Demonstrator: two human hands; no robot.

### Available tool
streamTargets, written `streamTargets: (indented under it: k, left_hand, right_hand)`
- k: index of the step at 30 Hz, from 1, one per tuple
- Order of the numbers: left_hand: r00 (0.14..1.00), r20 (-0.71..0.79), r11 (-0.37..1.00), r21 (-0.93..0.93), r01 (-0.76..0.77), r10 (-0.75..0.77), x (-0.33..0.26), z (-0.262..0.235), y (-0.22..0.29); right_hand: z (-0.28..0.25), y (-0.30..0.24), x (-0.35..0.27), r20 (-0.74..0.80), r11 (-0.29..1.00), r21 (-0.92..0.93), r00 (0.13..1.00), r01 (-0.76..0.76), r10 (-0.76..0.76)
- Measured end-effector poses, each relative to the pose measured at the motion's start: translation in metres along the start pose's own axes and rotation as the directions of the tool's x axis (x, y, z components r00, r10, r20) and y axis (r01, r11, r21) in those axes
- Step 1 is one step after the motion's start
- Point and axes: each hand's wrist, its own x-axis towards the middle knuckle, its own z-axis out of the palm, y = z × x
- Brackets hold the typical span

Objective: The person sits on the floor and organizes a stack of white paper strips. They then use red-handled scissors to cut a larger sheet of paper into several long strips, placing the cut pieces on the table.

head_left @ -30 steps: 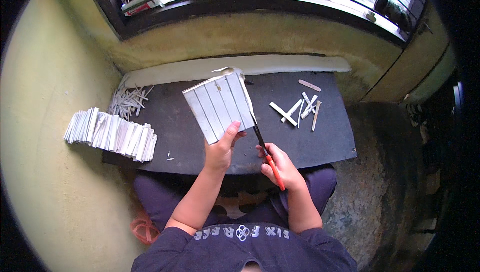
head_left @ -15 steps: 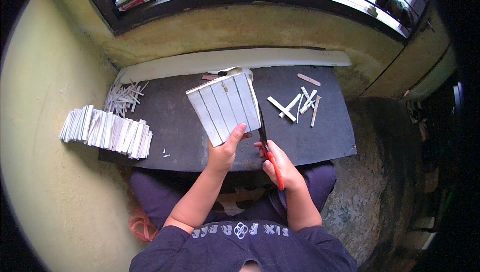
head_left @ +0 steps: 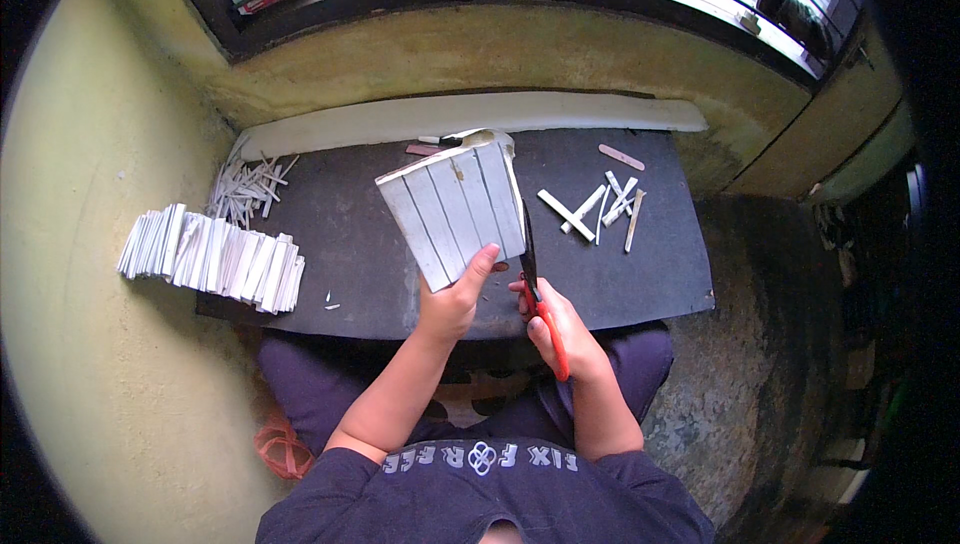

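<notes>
My left hand (head_left: 458,301) grips the lower edge of a white foam-like sheet (head_left: 452,206) marked with dark parallel lines, thumb on its face. The sheet is held tilted above the dark table, and its far right corner curls up. In my right hand (head_left: 566,332) is a pair of scissors (head_left: 549,329) with red handles. Their dark blades lie along the sheet's right edge; I cannot tell how far apart the blades are. To the right on the table lie several cut white strips (head_left: 566,216).
A long row of upright white strips (head_left: 215,262) stands at the table's left edge, with a heap of thin offcuts (head_left: 250,189) behind it. A pinkish flat stick (head_left: 621,157) lies at the right. Along the back of the dark table (head_left: 340,234) runs a long white roll (head_left: 580,112).
The sheet has shifted very slightly right, and its curled far corner has opened a little. Both hands keep their hold.
</notes>
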Motion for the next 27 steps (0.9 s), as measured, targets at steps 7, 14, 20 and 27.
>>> streamTargets:
  k: [7, 14, 20, 27]
  left_hand:
    - [0.998, -0.038, 0.999, -0.027, 0.044, -0.045, 0.001, -0.002, 0.000]
    - [0.999, -0.014, 0.999, -0.022, 0.047, -0.047, 0.004, -0.007, -0.001]
    - [0.998, -0.034, 0.998, -0.036, 0.051, -0.052, 0.006, -0.006, 0.001]
    - [0.998, -0.028, 0.997, -0.050, 0.056, -0.057, 0.009, -0.009, 0.001]
  right_hand:
    - [0.005, 0.007, 0.004, -0.063, 1.000, 0.000, 0.998, 0.009, -0.009]
    - [0.007, 0.008, 0.007, -0.084, 1.000, 0.014, 0.996, 0.006, -0.005]
    - [0.008, 0.010, 0.009, -0.124, 0.999, 0.027, 0.992, 0.017, -0.014]
    - [0.011, 0.014, 0.011, -0.143, 0.999, 0.053, 0.990, -0.002, 0.009]
